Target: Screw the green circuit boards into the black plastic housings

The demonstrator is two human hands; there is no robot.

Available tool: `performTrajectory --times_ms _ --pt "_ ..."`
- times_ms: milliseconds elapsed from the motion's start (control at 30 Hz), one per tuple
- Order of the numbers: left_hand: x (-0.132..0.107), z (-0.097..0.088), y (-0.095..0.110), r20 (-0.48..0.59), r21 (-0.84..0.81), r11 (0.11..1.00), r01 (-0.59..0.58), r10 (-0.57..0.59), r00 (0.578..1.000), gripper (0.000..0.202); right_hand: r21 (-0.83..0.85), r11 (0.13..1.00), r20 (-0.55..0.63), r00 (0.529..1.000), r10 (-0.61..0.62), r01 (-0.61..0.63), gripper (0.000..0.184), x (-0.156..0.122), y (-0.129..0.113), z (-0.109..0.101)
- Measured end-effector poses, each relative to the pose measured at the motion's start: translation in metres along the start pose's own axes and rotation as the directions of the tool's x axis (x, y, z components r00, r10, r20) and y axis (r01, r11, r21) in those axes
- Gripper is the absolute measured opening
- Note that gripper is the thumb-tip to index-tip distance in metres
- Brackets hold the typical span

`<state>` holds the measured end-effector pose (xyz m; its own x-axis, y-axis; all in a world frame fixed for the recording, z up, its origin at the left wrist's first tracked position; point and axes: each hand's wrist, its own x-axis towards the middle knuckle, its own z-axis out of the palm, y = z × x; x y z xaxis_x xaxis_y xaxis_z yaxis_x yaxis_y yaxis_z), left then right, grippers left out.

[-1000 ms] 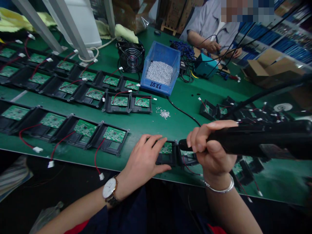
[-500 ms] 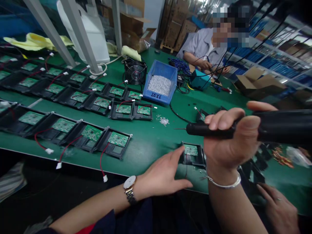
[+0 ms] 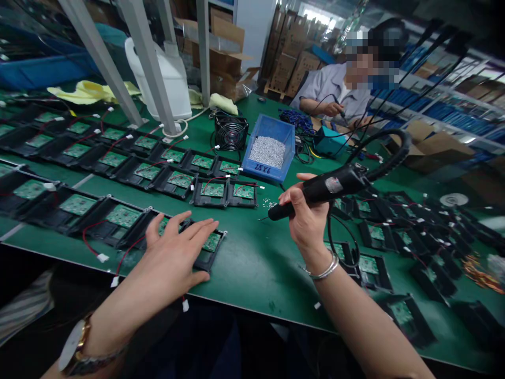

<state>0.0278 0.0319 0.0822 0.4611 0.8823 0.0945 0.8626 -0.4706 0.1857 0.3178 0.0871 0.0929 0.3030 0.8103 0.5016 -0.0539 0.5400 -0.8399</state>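
Note:
My left hand [image 3: 179, 250] is spread over the end of the front row, its fingers apart above a black plastic case [image 3: 216, 251] with a green circuit board inside. Whether the fingertips touch the case I cannot tell. My right hand [image 3: 310, 218] is wrapped round a black electric screwdriver [image 3: 329, 185], tilted with its thin bit pointing left and down. The bit's tip is near a small heap of loose screws [image 3: 269, 203] on the green table [image 3: 244, 263]. A black cord loops from the back of the screwdriver.
A blue bin [image 3: 290, 139] of small screws stands behind the heap, beside a black fan [image 3: 231, 134]. Rows of cases with boards [image 3: 148, 171] fill the left; more cases [image 3: 376, 234] lie at right. A white jug [image 3: 173, 87] and metal posts stand behind. A co-worker [image 3: 331, 89] sits across.
My left hand has moved left, from a single case near the middle to the front row's end case. My right hand has drawn back with the screwdriver, its bit now near the loose screws.

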Motion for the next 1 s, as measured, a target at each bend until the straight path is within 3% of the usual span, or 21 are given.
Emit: performTrajectory --times_ms 300,533,667,767,900,1000 --pt "0.004 0.017 0.013 -0.072 -0.124 0.992 -0.033 0.024 0.997 0.093 0.018 1.0 0.004 1.0 0.008 -0.008 0.036 0.0 0.003 0.004" --pt "0.017 0.032 0.061 -0.063 -0.301 0.951 -0.067 0.05 0.997 0.088 0.058 0.995 -0.03 0.997 -0.074 0.075 0.034 0.002 -0.048 -0.009" --pt "0.026 0.045 0.097 -0.064 -0.402 0.915 -0.009 -0.018 0.998 0.079 0.073 0.99 -0.06 0.992 -0.113 0.118 0.035 -0.001 -0.078 -0.019" --pt "0.034 0.048 0.112 -0.057 -0.506 0.861 0.049 -0.091 0.994 0.078 0.072 0.99 -0.093 0.989 -0.114 0.121 0.036 -0.006 -0.091 -0.025" --pt "0.044 0.041 0.113 -0.052 -0.626 0.77 0.122 -0.198 0.979 0.051 0.097 0.991 -0.111 0.99 -0.085 0.096 0.035 -0.014 -0.101 -0.027" --pt "0.047 0.035 0.109 -0.052 -0.65 0.749 0.129 -0.213 0.976 0.029 0.114 0.991 -0.086 0.994 -0.064 0.074 0.032 -0.019 -0.105 -0.025"
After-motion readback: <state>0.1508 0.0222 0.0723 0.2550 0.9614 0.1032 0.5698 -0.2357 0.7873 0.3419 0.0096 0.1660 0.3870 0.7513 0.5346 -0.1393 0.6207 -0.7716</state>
